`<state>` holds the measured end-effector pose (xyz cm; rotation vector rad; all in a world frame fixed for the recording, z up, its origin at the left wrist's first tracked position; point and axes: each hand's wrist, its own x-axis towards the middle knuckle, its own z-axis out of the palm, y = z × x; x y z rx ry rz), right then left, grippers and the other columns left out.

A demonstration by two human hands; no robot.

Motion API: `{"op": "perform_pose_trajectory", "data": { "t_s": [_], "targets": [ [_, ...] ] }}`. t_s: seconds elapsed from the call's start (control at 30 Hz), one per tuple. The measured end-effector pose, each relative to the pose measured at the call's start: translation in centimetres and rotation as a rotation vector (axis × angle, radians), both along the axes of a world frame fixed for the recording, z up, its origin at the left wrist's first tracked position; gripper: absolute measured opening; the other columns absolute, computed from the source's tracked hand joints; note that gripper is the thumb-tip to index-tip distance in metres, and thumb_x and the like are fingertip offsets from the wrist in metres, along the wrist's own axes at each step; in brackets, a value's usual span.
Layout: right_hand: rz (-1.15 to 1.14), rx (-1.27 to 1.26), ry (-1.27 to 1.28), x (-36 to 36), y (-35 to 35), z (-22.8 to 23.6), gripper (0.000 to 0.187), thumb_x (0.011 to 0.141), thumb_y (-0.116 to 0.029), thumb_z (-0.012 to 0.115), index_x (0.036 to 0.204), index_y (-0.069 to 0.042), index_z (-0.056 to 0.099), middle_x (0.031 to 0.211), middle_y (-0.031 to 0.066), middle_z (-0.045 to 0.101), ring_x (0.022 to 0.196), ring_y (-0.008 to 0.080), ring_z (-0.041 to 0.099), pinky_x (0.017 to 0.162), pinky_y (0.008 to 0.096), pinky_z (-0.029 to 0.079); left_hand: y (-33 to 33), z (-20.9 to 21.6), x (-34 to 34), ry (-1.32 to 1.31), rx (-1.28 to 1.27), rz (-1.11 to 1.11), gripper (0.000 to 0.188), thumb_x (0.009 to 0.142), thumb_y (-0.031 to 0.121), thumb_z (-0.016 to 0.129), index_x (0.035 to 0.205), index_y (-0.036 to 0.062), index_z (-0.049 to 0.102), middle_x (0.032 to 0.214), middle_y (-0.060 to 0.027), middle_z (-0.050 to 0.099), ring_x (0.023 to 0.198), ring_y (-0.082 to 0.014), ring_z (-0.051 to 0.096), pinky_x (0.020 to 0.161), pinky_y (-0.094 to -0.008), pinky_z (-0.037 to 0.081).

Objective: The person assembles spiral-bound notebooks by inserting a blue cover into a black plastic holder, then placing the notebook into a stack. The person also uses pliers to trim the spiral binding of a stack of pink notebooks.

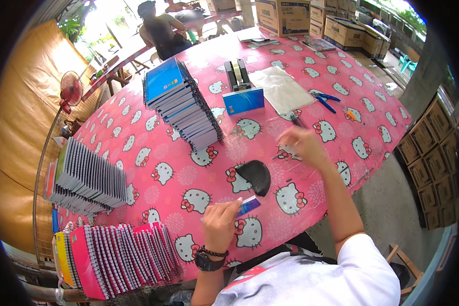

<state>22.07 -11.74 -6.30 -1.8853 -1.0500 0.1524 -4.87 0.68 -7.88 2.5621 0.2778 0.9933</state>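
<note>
Blue strip point(249, 205) juts from the left hand point(221, 218)

The left forearm point(207, 283) rises short and steep from the lower edge, its wrist point(214, 245) nearly straight. The left hand point(221, 218) shows its back, fingers curled into a grip, with the fingertips toward the right. The right forearm point(340, 201) reaches much farther forward, slanting up and inward. The right hand point(303, 143) is motion-blurred, its fingers bent leftward; their exact closure cannot be told.
</note>
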Motion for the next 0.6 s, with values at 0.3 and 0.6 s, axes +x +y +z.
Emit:
{"op": "perform_pose_trajectory", "data": {
  "t_s": [0.3,0.6],
  "targets": [
    [-0.499,-0.298,-0.289,12.3,-1.4,-7.6,0.023,0.08,-0.008,0.066,0.102,-0.006,0.064,0.091,0.014,0.066,0.09,0.0307,0.063,0.08,0.0401,0.05,0.1,-0.2,0.5,0.013,-0.028,0.06,0.017,0.076,0.005,0.069,0.092,0.0092,0.07,0.083,-0.0047,0.063,0.084,-0.0233,0.058,0.077,-0.0365,0.039],
    [0.341,0.119,-0.02,-3.7,0.0,0.0,0.028,0.089,-0.002,0.058,0.116,-0.005,0.064,0.09,0.0087,0.065,0.076,0.0162,0.059,0.071,0.0278,0.049,0.1,-0.9,0.2,0.014,-0.112,0.109,0.018,0.076,0.009,0.071,0.094,0.0106,0.069,0.086,-0.0037,0.061,0.083,-0.0221,0.056,0.077,-0.0348,0.037]
  ]
}}
